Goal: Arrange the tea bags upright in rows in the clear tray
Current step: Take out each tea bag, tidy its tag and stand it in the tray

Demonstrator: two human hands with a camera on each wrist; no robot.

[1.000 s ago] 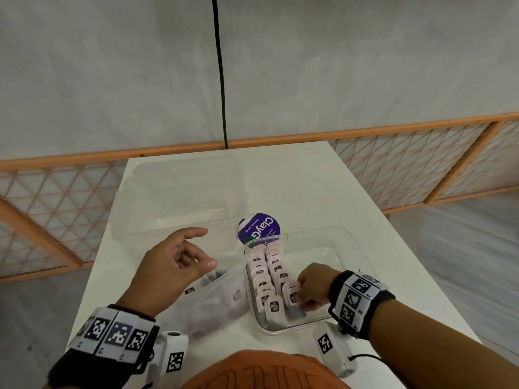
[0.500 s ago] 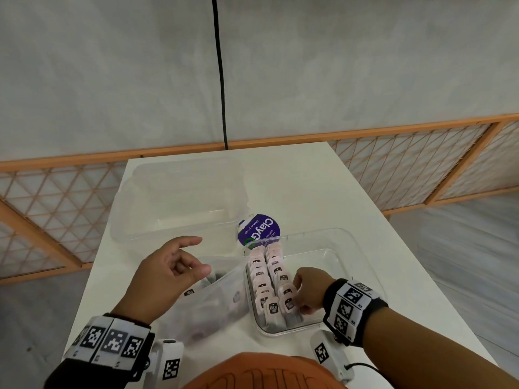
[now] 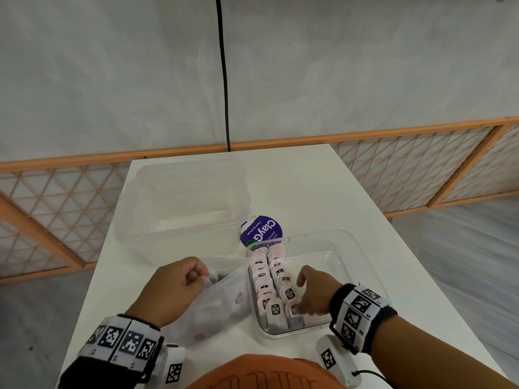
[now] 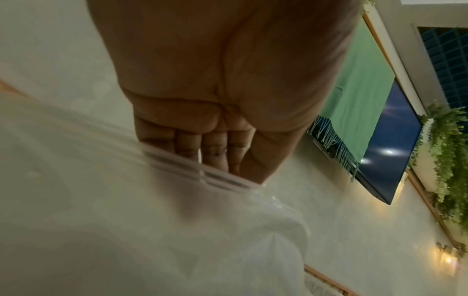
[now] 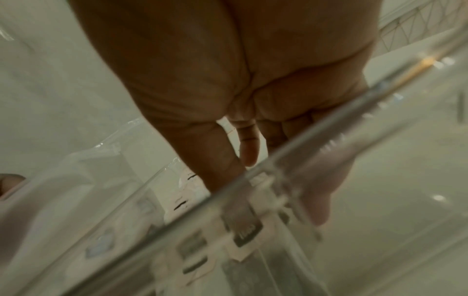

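The clear tray (image 3: 362,248) stands at the near right of the white table (image 3: 309,186). Two rows of pink-tagged tea bags (image 3: 264,276) stand upright along its left side. My right hand (image 3: 302,296) is inside the tray against the near end of the second row, thumb spread and fingertips touching a tea bag's tag. In the right wrist view its fingers (image 5: 249,148) point down, nothing pinched between them, behind the tray's rim (image 5: 329,128). My left hand (image 3: 200,276) curls on the mouth of the plastic bag (image 3: 224,304) of loose tea bags; its fingers (image 4: 212,148) reach behind the zip strip (image 4: 177,162).
A larger clear container (image 3: 179,197) sits at the far left of the table. A round purple packet (image 3: 262,230) lies just behind the tray. An orange lattice railing (image 3: 421,169) runs behind the table, and floor drops off on both sides.
My left hand came down from an open pose above the bag and curled onto its mouth. My right hand let its thumb spread and shifted slightly along the near end of the second row.
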